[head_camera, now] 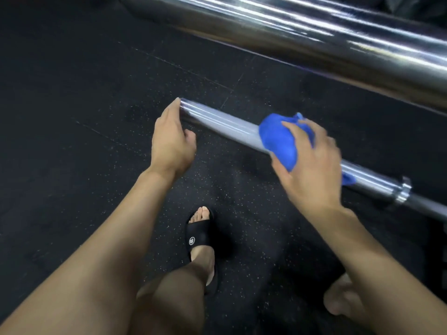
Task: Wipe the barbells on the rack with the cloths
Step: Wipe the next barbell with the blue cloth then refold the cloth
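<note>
We see the barbell (pixel 227 128) we are wiping as a shiny steel sleeve running slantwise above the dark floor, its free end up and to the left, its collar (pixel 403 191) down and to the right where the thinner dark shaft carries on toward the picture's edge. The rack is not in view, so we cannot tell how the barbell is held up.

About midway along the barbell sits the blue cloth (pixel 278 141), bunched and wrapped over the top and near side of the sleeve. Our right hand (pixel 312 165) lies on the cloth, fingers curled over it and pressing it against the steel; a scrap of blue pokes out just past the hand on the collar side. The hand is blurred, so we cannot make out each finger.

Our left hand (pixel 171 141) is at the free end of the barbell. Its fingers are straight and together, the tips touching the end face, with the thumb standing off to the side below the sleeve. It holds nothing.

Above the barbell, nearer the camera and much larger in view, a second steel bar (pixel 314 37) crosses the upper right on the same slant, well apart from the first.

Below the barbell lies the black speckled floor (pixel 72 117), where a foot in a black slide sandal (pixel 200 234) stands between our forearms.
</note>
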